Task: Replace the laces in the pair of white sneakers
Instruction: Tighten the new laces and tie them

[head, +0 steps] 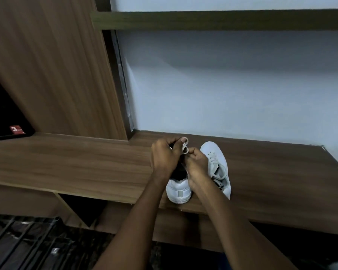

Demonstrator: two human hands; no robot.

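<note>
A long wooden shelf [66, 164] runs across the view beneath a pale wall [232, 84], with a tall wood-grain panel [53, 65] rising from its rear left part and a dark shelf board [222, 19] higher up the wall. At the far left stands a black box [2, 117] carrying a small red label [16, 129]; what it holds cannot be seen. Below the shelf's front edge, at the lower left, lies a dark metal grille [21, 240].

Two white sneakers stand side by side near the middle of the shelf's front edge, heels toward the person. The right sneaker [217, 164] is laced, its lace ends lying loose over the tongue. The left sneaker [179, 191] has its heel just at the front edge; its dark opening shows between the wrists, and its front part is hidden behind the hands.

The left hand [165, 158] is curled over the front of the left sneaker, thumb and fingers pinching a white lace [185, 146] that loops above the knuckles. The right hand [196, 162] is curled just beside it, touching it, its fingertips gripping the same lace at the loop's lower end.
</note>
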